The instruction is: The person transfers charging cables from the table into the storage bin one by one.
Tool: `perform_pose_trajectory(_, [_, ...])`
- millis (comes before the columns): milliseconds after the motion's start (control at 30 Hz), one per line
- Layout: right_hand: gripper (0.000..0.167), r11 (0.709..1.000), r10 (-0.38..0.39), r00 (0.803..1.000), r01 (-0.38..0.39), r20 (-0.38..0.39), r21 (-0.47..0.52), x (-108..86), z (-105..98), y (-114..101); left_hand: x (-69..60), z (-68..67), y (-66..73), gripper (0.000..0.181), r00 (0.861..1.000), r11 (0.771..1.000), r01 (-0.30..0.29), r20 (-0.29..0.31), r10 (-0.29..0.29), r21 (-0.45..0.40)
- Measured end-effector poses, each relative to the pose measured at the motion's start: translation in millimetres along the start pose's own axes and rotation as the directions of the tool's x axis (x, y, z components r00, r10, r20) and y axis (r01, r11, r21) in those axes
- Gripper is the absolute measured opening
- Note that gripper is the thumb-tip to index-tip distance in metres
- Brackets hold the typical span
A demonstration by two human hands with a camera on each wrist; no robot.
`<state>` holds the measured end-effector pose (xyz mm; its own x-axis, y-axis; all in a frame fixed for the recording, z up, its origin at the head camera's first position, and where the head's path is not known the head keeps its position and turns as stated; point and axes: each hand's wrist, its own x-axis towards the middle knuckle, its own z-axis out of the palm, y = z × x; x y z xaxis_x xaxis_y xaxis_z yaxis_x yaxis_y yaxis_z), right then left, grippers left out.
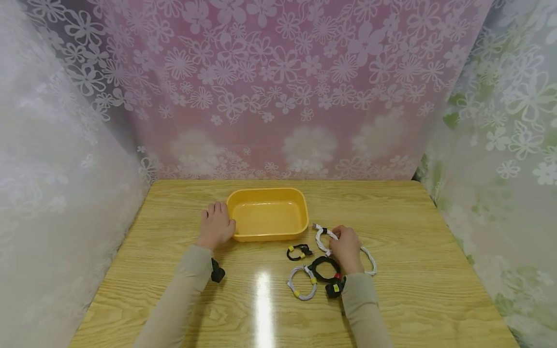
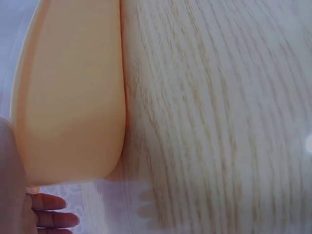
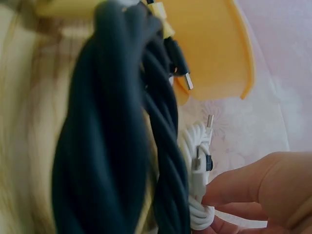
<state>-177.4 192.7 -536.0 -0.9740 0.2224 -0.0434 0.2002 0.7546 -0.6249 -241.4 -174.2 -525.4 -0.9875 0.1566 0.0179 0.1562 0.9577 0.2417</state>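
Note:
My left hand (image 1: 216, 225) grips the left end of a yellow plastic basin (image 1: 267, 238), the thumb over its rim near the front corner. In the left wrist view, several fingertips (image 2: 56, 219) show past the basin's end. To the right of the basin, my right hand (image 1: 346, 246) pinches a coiled white charging cable (image 1: 321, 238) that has a black tie. The right wrist view shows the thumb (image 3: 234, 187) pressed against that coil, with other fingers behind it. Another white cable curve (image 1: 372, 261) appears right of this hand; whether it belongs to the same cable, I cannot tell.
Below the basin lies a small black cable (image 1: 296, 252) with yellow ties. A bigger black coil (image 1: 324, 269) with a red tie sits near my right wrist, beside a pale cable coil (image 1: 301, 283) with yellow ties. Flowered curtains (image 1: 283, 96) surround the wooden table (image 1: 174, 212).

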Motion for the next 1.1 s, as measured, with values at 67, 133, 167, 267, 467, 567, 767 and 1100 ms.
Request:
perform_pose_trajectory(67, [0.028, 1.000, 0.009, 1.000, -0.009, 0.001, -0.002, 2.0, 0.9, 1.6, -0.3, -0.3, 0.6, 0.042, 1.000, 1.000, 0.004, 0.001, -0.004, 0.005])
perform_pose_trajectory(133, [0.027, 1.000, 0.014, 1.000, -0.014, -0.001, 0.005, 2.8, 1.2, 2.2, -0.6, 0.1, 1.1, 0.042, 1.000, 1.000, 0.007, 0.000, -0.007, 0.015])
perform_pose_trajectory(167, [0.027, 1.000, 0.016, 1.000, -0.016, -0.002, 0.011, 3.4, 1.4, 2.8, -0.6, 0.3, 1.3, 0.042, 1.000, 1.000, 0.007, -0.003, -0.007, 0.018])
perform_pose_trajectory(267, [0.025, 0.999, 0.021, 1.000, -0.021, -0.004, 0.028, 3.5, 1.2, 2.5, -0.6, 1.0, 1.2, 0.043, 1.000, 1.000, 0.004, -0.010, -0.004, 0.026])
perform_pose_trajectory(467, [0.021, 0.999, 0.011, 1.000, -0.009, -0.025, 0.047, 3.6, -1.2, 1.5, -1.4, 0.9, 1.7, 0.042, 1.000, 0.999, -0.001, -0.006, 0.002, 0.034])
perform_pose_trajectory(567, [0.021, 0.998, 0.005, 0.999, -0.002, -0.044, 0.058, 3.4, -3.2, 0.9, -1.7, 0.1, 2.4, 0.042, 1.000, 0.999, -0.005, -0.008, 0.005, 0.036])
perform_pose_trajectory(767, [0.020, 0.997, 0.004, 0.998, 0.001, -0.069, 0.075, 2.9, -7.5, -0.2, -2.4, -1.1, 2.5, 0.041, 1.000, 0.999, -0.013, -0.009, 0.013, 0.030])
perform_pose_trajectory(1100, [0.021, 0.995, 0.008, 0.994, 0.002, -0.106, 0.098, 1.6, -22.2, -9.3, -1.1, 0.2, 0.8, 0.041, 0.999, 0.999, -0.030, -0.016, 0.031, 0.031])
